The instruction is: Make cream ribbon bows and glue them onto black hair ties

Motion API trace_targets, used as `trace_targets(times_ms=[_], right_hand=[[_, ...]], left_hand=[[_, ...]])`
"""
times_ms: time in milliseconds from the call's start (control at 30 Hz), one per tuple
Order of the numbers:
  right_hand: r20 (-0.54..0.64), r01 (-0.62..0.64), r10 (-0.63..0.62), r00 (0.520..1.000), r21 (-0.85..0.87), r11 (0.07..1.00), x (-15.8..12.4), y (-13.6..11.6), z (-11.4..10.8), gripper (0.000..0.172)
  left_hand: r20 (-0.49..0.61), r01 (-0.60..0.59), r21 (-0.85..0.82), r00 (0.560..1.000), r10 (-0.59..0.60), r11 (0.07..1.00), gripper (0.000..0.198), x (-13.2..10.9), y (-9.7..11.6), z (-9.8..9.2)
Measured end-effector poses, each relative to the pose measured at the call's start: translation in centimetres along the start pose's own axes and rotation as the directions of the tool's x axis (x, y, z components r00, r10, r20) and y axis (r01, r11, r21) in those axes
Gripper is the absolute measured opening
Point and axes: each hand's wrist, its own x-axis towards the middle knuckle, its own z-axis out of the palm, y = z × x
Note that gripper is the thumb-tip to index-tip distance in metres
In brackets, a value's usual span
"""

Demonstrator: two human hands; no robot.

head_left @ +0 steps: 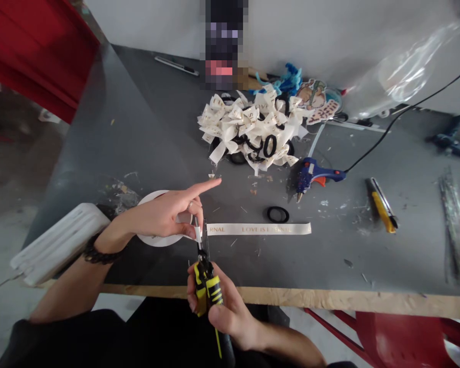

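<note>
My right hand [230, 306] is wrapped round the yellow and black handles of a pair of scissors [209, 286], whose blades point away from me at the ribbon. White ribbon [258, 229] with gold lettering lies flat to the right of the blades. My left hand [176, 212] pinches the ribbon at the blades between thumb and a finger, index finger stretched out. Under that hand lies a white ribbon roll [153, 240], partly hidden. Just behind the flat ribbon rests a black hair tie [278, 214].
A pile of white bows on black ties [249, 128] stands further back. To its right are a blue glue gun [318, 171] with a black cord and a yellow cutter [383, 209]. A white box [63, 243] sits at the left edge, a knife [176, 65] at the back.
</note>
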Motion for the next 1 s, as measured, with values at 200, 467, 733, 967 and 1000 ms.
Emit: trace_targets(times_ms=[200, 467, 733, 967, 1000], right_hand=[[0.057, -0.066, 0.066, 0.996, 0.0, 0.998, 0.1, 0.1, -0.6, 0.07], [0.031, -0.147, 0.145, 0.989, 0.067, 0.987, -0.2, -0.8, -0.5, 0.06], [-0.023, -0.192, 0.196, 0.98, 0.122, 0.974, 0.5, -1.3, -0.5, 0.053], [-0.053, -0.165, 0.17, 0.984, 0.082, 0.983, 1.0, -1.4, -0.1, 0.035], [-0.047, -0.158, 0.161, 0.986, 0.072, 0.985, 1.1, -1.5, -0.1, 0.033]], left_hand=[[-0.003, 0.026, 0.096, 1.0, -0.026, 0.995, 0.086, 0.0, 0.1, 0.0], [0.03, -0.04, 0.243, 0.999, 0.033, 0.969, 0.009, 0.7, 0.6, -0.4], [-0.018, 0.012, 0.216, 1.0, -0.009, 0.976, 0.019, 0.1, 0.3, -0.4], [0.06, -0.027, 0.214, 0.998, 0.014, 0.977, 0.024, 0.3, 0.6, -0.7], [0.045, -0.037, 0.22, 0.999, 0.027, 0.975, 0.027, 0.4, 0.8, -0.7]])
